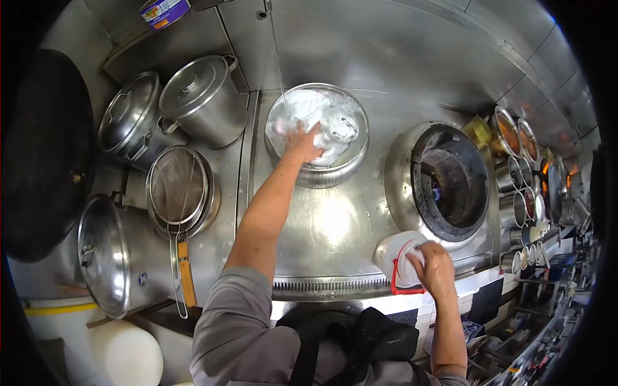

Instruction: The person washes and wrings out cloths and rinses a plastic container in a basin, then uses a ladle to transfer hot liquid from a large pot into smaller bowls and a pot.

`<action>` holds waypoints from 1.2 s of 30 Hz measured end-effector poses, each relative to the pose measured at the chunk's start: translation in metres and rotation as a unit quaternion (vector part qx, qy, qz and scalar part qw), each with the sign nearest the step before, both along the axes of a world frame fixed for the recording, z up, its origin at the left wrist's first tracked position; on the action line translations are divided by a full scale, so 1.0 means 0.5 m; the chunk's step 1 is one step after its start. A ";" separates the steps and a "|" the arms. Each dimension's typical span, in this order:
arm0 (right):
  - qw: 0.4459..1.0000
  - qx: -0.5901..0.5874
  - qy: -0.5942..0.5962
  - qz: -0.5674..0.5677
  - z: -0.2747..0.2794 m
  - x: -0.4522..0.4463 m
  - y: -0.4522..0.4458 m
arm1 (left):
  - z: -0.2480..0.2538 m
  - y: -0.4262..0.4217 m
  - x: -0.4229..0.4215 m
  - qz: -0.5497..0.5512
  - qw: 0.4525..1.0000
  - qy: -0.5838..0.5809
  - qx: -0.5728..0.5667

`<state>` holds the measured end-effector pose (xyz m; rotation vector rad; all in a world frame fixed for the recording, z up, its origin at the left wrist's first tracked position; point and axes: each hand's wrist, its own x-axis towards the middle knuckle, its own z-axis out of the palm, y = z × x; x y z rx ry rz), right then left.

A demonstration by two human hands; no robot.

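Note:
A round metal basin (362,138) stands on the steel counter, holding water and a swirling whitish mass (331,119) that I cannot make out. My left hand (304,145) reaches down into it with the fingers apart, their tips partly hidden in the mass. A thin stream of water (278,64) falls into the basin's left side. At the counter's front edge my right hand (432,269) is closed on the rim of a small white plastic bucket (388,255) with a red handle (407,291). The bucket is tilted, and its contents are not clear.
Right of the basin is a round wok burner (450,180) with a dark ring. Lidded steel pots (212,103) stand at the left, with a wire strainer (178,186) on a bowl in front. A dark wok (45,154) is at far left. Several metal containers (513,209) line the right.

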<state>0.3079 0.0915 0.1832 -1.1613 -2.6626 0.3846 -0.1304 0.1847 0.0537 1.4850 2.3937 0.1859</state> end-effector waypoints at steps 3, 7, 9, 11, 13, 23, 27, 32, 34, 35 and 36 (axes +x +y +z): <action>0.997 0.016 0.067 0.036 0.023 -0.164 0.082 | -0.108 0.045 -0.029 -0.034 0.997 -0.044 -0.046; 0.988 0.031 0.125 0.086 -0.119 -0.420 0.238 | -0.150 0.069 -0.036 0.026 0.980 -0.174 -0.088; 0.995 0.016 0.087 0.051 -0.195 -0.533 0.305 | -0.180 0.086 -0.049 -0.028 0.983 -0.138 -0.116; 0.998 0.020 0.050 0.026 -0.248 -0.612 0.335 | -0.197 0.093 -0.048 -0.082 0.981 -0.100 -0.148; 0.996 0.067 -0.053 -0.013 -0.287 -0.664 0.352 | -0.196 0.096 -0.045 -0.028 0.992 -0.119 -0.034; 0.985 0.052 0.017 0.163 -0.280 -0.650 0.542 | -0.029 0.018 -0.096 -0.039 0.899 -0.351 0.258; 0.971 -0.152 0.185 0.026 -0.188 -0.623 0.483 | 0.158 -0.006 -0.085 -0.031 0.886 -0.354 0.298; 0.946 -0.036 0.318 0.056 -0.148 -0.601 0.438 | 0.256 -0.026 -0.073 0.018 0.928 -0.298 0.224; 0.911 -0.042 0.409 0.045 -0.119 -0.607 0.452 | 0.167 -0.007 -0.084 -0.002 0.968 -0.176 0.178; 0.910 -0.045 0.409 0.040 -0.103 -0.607 0.459 | 0.153 -0.011 -0.061 0.018 0.987 -0.104 0.124; 0.892 -0.094 0.442 0.018 -0.081 -0.608 0.468 | 0.141 -0.009 -0.046 0.038 0.996 -0.030 0.070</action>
